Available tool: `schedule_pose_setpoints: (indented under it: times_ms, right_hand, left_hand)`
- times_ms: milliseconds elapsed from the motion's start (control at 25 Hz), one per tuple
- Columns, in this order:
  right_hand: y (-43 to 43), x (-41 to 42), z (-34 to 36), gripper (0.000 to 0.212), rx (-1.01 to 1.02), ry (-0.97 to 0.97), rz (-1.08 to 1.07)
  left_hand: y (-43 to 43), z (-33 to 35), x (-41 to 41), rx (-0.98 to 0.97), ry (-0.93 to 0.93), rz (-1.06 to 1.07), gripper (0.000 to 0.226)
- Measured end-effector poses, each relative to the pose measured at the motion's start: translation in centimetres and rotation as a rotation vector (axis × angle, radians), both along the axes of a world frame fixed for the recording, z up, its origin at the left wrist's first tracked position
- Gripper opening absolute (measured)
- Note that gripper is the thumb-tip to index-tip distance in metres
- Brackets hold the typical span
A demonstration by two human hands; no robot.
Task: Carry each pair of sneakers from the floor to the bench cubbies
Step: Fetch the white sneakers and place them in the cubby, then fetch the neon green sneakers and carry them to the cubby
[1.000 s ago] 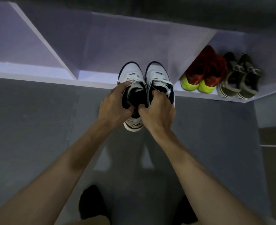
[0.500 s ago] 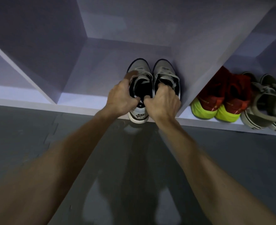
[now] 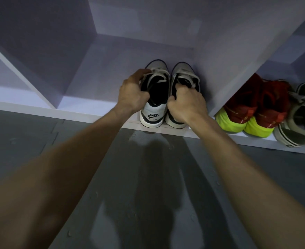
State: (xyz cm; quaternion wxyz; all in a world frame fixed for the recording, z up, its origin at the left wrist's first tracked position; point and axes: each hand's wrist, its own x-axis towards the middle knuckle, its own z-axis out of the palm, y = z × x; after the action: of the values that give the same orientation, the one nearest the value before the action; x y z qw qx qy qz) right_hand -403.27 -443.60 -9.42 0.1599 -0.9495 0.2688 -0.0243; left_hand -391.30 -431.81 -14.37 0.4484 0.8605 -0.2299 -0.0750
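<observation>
A pair of white sneakers with dark trim stands side by side in the middle cubby (image 3: 101, 72) of the white bench, toes inward and heels at the front edge. My left hand (image 3: 132, 92) grips the collar of the left white sneaker (image 3: 152, 114), whose heel reads NIKE AIR. My right hand (image 3: 186, 105) grips the collar of the right white sneaker (image 3: 184, 72). Both soles rest on the cubby floor.
The cubby to the right holds a red pair with yellow-green heels (image 3: 245, 112) and a grey-green pair (image 3: 302, 119). A slanted divider (image 3: 237, 69) separates them from the middle cubby. Another cubby (image 3: 8, 78) opens at the left. Grey floor mats (image 3: 40, 141) lie in front.
Both hands carried the white pair forward from above the floor into the middle cubby and set it down. The camera moved closer to the bench.
</observation>
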Motion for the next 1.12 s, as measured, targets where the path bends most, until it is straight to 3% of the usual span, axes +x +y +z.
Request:
schedule_pose_setpoints:
  times_ms: [360,640,840,1121]
  right_hand:
    - [1.1,-0.7,0.5,0.012,0.004,-0.009,-0.016]
    - [7.3,-2.7,6.0,0.038,0.047,-0.018,0.02]
    - [16.4,-8.1,18.1,0.038,0.186,0.085,0.217]
    - [27.7,-12.7,45.4,0.043,0.265,0.037,0.577]
  left_hand:
    - [-0.1,1.1,-0.7,0.092,0.007,-0.006,0.058]
    - [9.0,7.0,-7.0,0.26,0.022,0.037,0.046]
    - [19.9,19.4,-15.9,0.388,0.163,0.135,0.041]
    - [34.5,48.4,-25.4,0.353,0.242,0.574,0.035]
